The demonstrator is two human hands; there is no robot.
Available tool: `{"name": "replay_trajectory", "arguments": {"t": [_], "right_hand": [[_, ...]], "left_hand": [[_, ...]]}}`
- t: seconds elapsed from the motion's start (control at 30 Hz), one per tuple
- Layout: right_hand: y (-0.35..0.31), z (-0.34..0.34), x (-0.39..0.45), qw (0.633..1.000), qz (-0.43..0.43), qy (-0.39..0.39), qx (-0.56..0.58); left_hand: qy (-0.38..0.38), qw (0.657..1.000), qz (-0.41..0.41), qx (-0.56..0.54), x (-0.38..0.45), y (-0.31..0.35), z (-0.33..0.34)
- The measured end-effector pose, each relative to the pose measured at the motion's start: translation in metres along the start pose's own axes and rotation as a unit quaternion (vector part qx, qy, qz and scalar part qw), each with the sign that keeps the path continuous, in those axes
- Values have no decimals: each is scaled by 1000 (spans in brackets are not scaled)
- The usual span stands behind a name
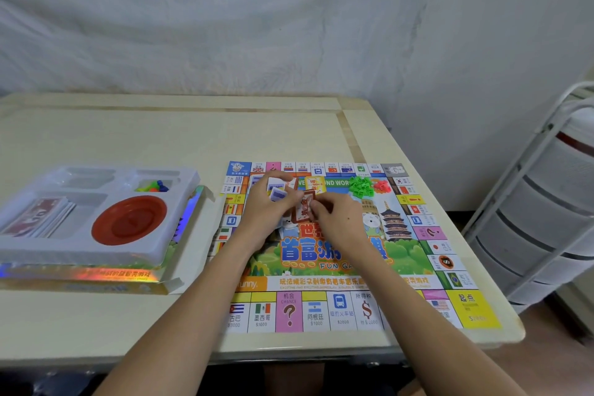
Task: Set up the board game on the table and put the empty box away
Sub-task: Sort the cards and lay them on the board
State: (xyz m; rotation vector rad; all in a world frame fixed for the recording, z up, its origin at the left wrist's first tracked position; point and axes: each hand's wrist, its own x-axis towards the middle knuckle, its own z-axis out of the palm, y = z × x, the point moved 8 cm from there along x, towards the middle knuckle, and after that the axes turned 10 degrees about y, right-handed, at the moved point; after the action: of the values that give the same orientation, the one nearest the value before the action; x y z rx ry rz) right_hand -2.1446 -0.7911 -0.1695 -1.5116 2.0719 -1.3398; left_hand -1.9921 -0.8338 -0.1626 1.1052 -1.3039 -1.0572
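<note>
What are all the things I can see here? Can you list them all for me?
game board: one, many colours, flat on the table's right part
green houses: a small pile, green, on the board's far side
red pieces: a small pile, red, right beside the green ones
yellow card: one, yellow, on the board behind the hands
cards: a few, red-brown and white-purple, held over the board
box tray: one, white, left on the table
red dish: one, in the tray
paper money: one stack, in the tray
table: one, cream
drawer cart: one, white, far right
left hand: holds cards
right hand: pinches a card
</note>
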Motion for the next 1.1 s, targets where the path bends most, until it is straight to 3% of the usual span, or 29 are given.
{"name": "replay_trajectory", "arguments": {"t": [0.23, 0.4, 0.53, 0.63, 0.87, 1.0, 1.1], "right_hand": [[-2, 2, 5, 999, -8, -36, -15], [-8, 2, 47, 997, 58, -30, 32], [-16, 27, 84, 992, 112, -54, 30], [-19, 53, 98, 987, 121, -94, -45], [-23, 75, 103, 955, 28, -124, -267], [-22, 86, 100, 946, 4, -115, -302], [-17, 91, 97, 952, -7, -103, -289]], "left_hand": [[23, 999, 17, 17, 9, -9, -8], [181, 971, -65, -145, 33, -17, -43], [234, 949, -69, -200, 51, -22, -62], [236, 941, -90, -224, 57, -31, -64], [233, 931, -110, -260, 63, -41, -71], [216, 918, -152, -296, 65, -45, -66], [162, 889, -231, -360, 63, -49, -56]]}}
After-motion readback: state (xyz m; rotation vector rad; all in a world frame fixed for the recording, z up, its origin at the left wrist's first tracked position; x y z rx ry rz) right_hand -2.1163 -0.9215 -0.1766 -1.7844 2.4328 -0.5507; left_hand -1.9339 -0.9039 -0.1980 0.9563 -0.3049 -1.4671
